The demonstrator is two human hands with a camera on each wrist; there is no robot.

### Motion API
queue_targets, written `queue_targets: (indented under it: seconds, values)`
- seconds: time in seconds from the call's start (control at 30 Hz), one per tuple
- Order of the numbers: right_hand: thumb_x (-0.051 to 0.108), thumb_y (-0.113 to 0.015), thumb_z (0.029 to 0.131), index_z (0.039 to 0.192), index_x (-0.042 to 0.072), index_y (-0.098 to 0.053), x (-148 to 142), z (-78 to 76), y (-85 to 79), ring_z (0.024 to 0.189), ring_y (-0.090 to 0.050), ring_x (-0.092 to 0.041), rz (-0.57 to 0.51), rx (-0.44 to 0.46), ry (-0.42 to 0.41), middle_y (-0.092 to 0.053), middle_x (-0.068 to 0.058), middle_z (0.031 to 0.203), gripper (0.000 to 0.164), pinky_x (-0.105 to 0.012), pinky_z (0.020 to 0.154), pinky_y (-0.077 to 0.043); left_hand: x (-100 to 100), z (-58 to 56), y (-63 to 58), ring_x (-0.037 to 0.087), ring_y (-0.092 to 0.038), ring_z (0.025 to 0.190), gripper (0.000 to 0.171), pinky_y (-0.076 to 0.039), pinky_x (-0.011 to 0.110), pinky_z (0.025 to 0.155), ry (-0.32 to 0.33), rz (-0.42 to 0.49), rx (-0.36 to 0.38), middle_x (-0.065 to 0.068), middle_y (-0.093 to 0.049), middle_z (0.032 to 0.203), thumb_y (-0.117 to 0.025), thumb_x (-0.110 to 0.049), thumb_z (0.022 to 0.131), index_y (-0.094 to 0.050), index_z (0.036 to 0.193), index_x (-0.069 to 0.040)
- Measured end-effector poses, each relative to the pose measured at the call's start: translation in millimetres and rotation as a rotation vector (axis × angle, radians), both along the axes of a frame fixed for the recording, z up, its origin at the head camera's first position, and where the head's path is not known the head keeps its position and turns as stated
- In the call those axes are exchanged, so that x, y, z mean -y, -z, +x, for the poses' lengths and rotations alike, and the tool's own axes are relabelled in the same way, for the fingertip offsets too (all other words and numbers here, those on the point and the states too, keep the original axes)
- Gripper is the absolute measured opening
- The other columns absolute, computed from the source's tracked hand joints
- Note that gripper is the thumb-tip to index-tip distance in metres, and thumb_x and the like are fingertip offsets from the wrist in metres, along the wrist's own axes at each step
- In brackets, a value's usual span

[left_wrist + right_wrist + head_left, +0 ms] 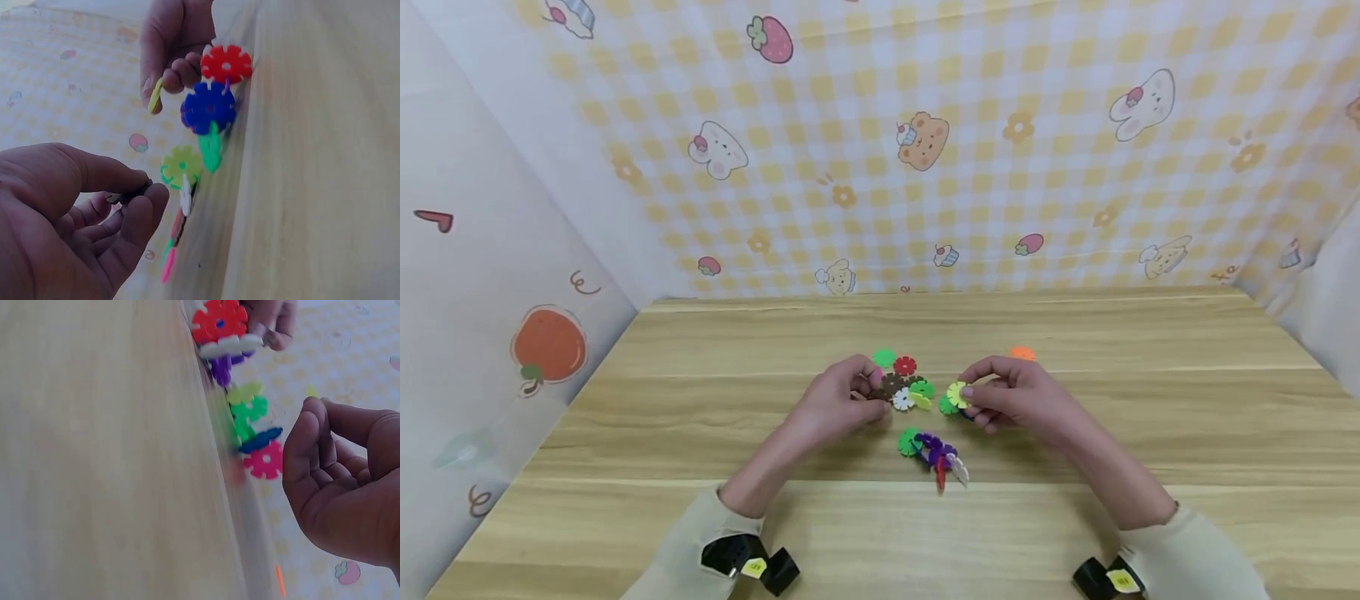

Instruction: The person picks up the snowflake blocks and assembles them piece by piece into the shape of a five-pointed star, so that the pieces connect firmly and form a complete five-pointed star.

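Several notched plastic snowflake discs lie on the wooden table between the hands. My left hand (pixel 838 396) pinches a dark brown disc (pixel 881 395) between thumb and fingertips, at the left side of a loose group. In my right hand (pixel 1011 392), thumb and index finger pinch a yellow disc (pixel 957 393); a green disc (pixel 947 406) shows just below it. The loose group has a red disc (pixel 905 366), a white disc (pixel 902 400) and brown and green ones. Nearer the person sits a joined cluster of discs (pixel 936 451) in green, purple, red and white.
An orange disc (pixel 1022 353) lies behind the right hand. The wooden table (pixel 760 333) ends at a yellow checked cloth backdrop (pixel 880 200), with a pale printed cloth (pixel 475 333) along the left side. Black wrist cameras sit on both sleeves.
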State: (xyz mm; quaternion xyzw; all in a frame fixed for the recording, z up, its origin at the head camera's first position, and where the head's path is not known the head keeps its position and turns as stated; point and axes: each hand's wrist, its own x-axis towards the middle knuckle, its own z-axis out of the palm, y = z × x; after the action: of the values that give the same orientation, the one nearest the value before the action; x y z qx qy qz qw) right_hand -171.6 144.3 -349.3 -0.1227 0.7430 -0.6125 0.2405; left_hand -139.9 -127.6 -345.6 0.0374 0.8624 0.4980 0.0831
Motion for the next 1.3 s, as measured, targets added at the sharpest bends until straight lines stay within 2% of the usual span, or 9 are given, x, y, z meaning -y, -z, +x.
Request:
queue_targets:
  seconds: [0.17,0.33,0.5,0.77,0.9,1.1,1.3]
  values:
    - [0.014,-0.068,0.098,0.121,-0.007,-0.06,12,9.9,-3.6,0.071,-0.064,-0.015,-0.026,0.019,-0.038,-0.072,-0.011,0.085,0.032,-0.03,0.069,-0.06,-6,6.7,-6.8,0.018,-0.068,0.079,0.019,-0.057,0.033,0.065,0.099,0.112,-0.004,0.01,-0.066,0.094,-0.073,-0.002,0.089,-0.057,0.1,-0.005]
    - [0.013,-0.068,0.098,0.121,-0.008,-0.059,22,20.0,-5.1,0.072,-0.064,-0.015,-0.077,0.038,-0.058,-0.071,-0.01,0.084,0.032,-0.029,0.069,-0.06,-9,11.9,-8.2,0.017,-0.068,0.081,0.018,-0.057,0.03,0.07,0.187,0.16,-0.034,0.01,-0.067,0.098,-0.072,-0.001,0.092,-0.056,0.1,-0.004]
    - [0.015,-0.068,0.098,0.119,-0.006,-0.06,27,26.5,-6.0,0.072,-0.067,-0.014,-0.077,0.02,-0.064,-0.073,-0.009,0.084,0.031,-0.029,0.069,-0.061,-14,16.0,-9.7,0.016,-0.069,0.085,0.016,-0.059,0.03,0.073,0.236,0.195,-0.035,0.011,-0.064,0.104,-0.069,0.002,0.093,-0.056,0.102,-0.003]
    - [0.015,-0.068,0.097,0.118,-0.007,-0.061,28,29.1,-11.5,0.07,-0.065,-0.014,-0.065,-0.005,-0.06,-0.071,-0.006,0.081,0.031,-0.029,0.067,-0.06,-14,16.4,-9.1,0.016,-0.068,0.083,0.015,-0.058,0.028,0.073,0.24,0.167,-0.103,0.01,-0.063,0.103,-0.07,0.0,0.092,-0.059,0.101,-0.005]
    - [0.014,-0.067,0.097,0.116,-0.007,-0.062,28,28.9,-10.9,0.07,-0.063,-0.013,-0.068,0.0,-0.072,-0.07,-0.005,0.081,0.029,-0.028,0.067,-0.059,-14,16.4,-9.8,0.017,-0.067,0.087,0.013,-0.058,0.028,0.076,0.243,0.158,-0.138,0.009,-0.063,0.104,-0.07,-0.001,0.092,-0.062,0.1,-0.006]
    - [0.013,-0.062,0.1,0.118,-0.009,-0.059,27,26.7,-8.4,0.073,-0.061,-0.013,-0.117,0.035,-0.078,-0.067,-0.007,0.086,0.029,-0.025,0.068,-0.057,-14,15.0,-10.3,0.016,-0.069,0.088,0.012,-0.058,0.027,0.076,0.225,0.206,-0.129,0.009,-0.072,0.1,-0.07,-0.001,0.091,-0.067,0.102,-0.005]
    - [0.016,-0.062,0.101,0.122,-0.012,-0.055,25,26.6,-8.2,0.074,-0.062,-0.012,-0.171,0.084,-0.061,-0.066,-0.007,0.088,0.036,-0.024,0.068,-0.057,-14,14.8,-13.1,0.016,-0.073,0.086,0.017,-0.061,0.028,0.076,0.191,0.243,-0.107,0.012,-0.076,0.098,-0.067,0.003,0.092,-0.072,0.107,-0.002]
